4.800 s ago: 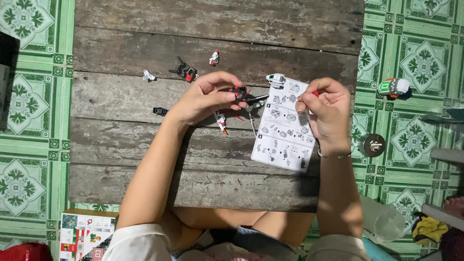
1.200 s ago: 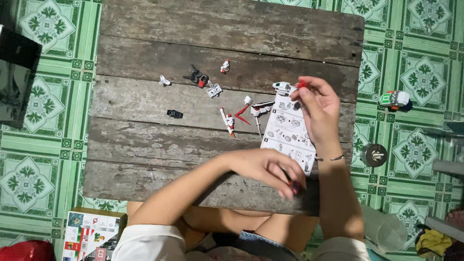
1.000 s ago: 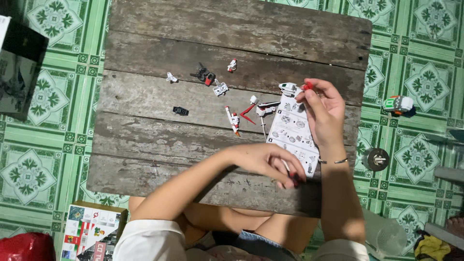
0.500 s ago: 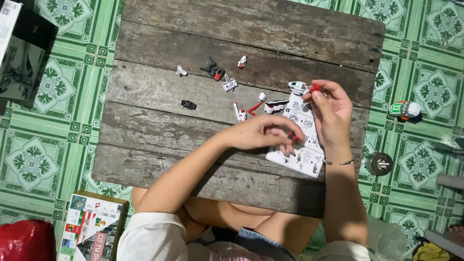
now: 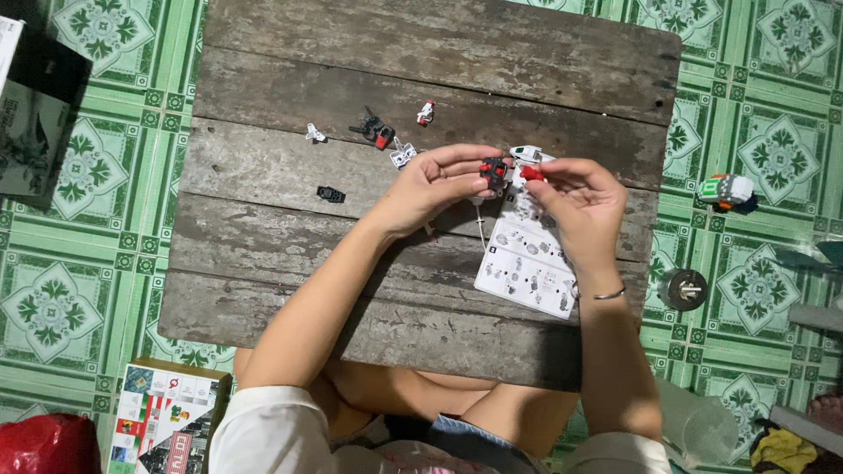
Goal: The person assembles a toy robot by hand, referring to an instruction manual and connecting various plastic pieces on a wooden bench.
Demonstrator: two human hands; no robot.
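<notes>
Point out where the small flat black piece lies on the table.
In the head view the flat black piece lies alone on the wooden table, left of the left hand.

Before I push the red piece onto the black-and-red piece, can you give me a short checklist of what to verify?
1. Left hand holds the black-and-red piece: ok.
2. Right hand fingers pinch the red piece: ok.
3. The two pieces are close but apart: ok.
4. Studs lined up: cannot tell, too small.
5. Instruction sheet readable: not ok, the right hand partly covers it.
6. Spare pieces lie within reach on the table: ok.
</notes>
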